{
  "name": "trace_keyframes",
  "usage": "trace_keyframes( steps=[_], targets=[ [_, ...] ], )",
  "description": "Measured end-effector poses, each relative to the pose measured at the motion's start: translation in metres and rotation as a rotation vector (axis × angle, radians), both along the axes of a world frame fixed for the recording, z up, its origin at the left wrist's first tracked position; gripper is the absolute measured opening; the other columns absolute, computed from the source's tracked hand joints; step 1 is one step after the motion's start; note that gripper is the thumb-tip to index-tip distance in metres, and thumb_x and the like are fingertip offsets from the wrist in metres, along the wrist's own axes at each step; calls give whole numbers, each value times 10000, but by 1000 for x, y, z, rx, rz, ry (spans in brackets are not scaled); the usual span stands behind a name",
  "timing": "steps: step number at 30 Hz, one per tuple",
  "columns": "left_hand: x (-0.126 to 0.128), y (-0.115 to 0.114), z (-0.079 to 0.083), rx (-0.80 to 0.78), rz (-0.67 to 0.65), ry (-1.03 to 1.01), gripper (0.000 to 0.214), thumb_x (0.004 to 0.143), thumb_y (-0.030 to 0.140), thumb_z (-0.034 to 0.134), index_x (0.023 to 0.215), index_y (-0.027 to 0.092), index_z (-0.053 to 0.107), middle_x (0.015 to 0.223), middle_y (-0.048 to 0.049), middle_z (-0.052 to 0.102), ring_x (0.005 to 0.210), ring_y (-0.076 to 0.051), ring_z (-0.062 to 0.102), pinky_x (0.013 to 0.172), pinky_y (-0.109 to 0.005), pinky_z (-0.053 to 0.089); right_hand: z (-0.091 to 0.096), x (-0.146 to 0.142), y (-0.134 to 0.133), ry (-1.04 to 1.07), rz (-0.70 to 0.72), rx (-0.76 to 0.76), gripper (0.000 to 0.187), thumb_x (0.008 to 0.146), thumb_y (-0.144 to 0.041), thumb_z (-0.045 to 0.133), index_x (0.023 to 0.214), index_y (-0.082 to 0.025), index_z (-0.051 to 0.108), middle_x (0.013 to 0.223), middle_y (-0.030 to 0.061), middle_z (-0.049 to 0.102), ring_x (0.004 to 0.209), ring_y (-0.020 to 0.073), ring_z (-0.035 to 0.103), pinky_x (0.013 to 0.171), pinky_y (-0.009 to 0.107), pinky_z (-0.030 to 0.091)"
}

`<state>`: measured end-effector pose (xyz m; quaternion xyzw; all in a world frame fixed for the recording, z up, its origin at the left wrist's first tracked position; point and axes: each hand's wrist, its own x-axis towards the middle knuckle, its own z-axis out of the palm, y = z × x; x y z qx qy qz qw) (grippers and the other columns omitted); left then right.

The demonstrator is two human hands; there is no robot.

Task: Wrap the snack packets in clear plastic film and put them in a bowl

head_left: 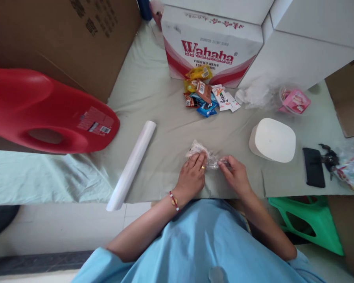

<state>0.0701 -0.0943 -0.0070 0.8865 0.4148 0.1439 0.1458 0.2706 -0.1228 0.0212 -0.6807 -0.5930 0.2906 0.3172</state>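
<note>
A crumpled clear plastic bag lies on the cloth-covered table in front of me. My left hand, with a ring and a red beaded bracelet, rests flat over the bag's left part, fingers stretched out and pressing it down. At the other end, my right hand pinches a bit of the thin plastic between thumb and fingers. Part of the bag is hidden under the left fingers. To the left lies a white roll, slanting over the table's front edge.
Small snack packets are heaped before a Wahaha carton. On the right are a white lidded container, a black phone, keys and a pink pack. A large red jug lies at left.
</note>
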Motion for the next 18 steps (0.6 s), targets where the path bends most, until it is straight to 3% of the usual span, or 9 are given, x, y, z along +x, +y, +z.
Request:
trace_keyframes(
  steps=[3,8,12,14,18],
  targets=[
    [2,-2,-5,14,4,13,626,990,101,432,1615,124,430,1646,-161,504,1516,-286,485,1174,-456,471,14,-9,24,14,19,-55,230,1009,-435,574,915,-234,632,772,17,691,710,191,636,700,293,483],
    [-1,-1,-13,15,-22,-55,549,952,100,464,1493,70,551,1553,-219,586,1530,-321,474,1250,-532,419,18,-46,83,-196,91,-126,137,970,-310,615,880,-210,639,805,27,700,736,178,619,691,272,426],
    [-20,-4,-5,-61,-18,-269,562,912,147,526,1472,102,555,1555,-226,570,1513,-334,490,1228,-565,463,20,-73,101,-390,184,-193,131,1027,-263,562,1026,-190,671,967,76,730,853,201,660,753,287,458],
    [-31,-5,1,-96,76,-387,483,933,139,508,1405,183,602,1489,-161,639,1431,-291,573,1192,-536,501,22,-83,96,-508,201,-230,200,1069,-252,489,1139,-183,663,1096,113,718,887,211,679,753,296,479],
    [-43,3,10,-143,435,-542,262,941,154,526,1141,219,681,1198,-89,741,1183,-255,681,1063,-482,557,25,-97,79,-688,257,-188,304,1103,-385,467,1233,-160,625,1196,173,662,1001,268,676,755,327,522]
  ],
)
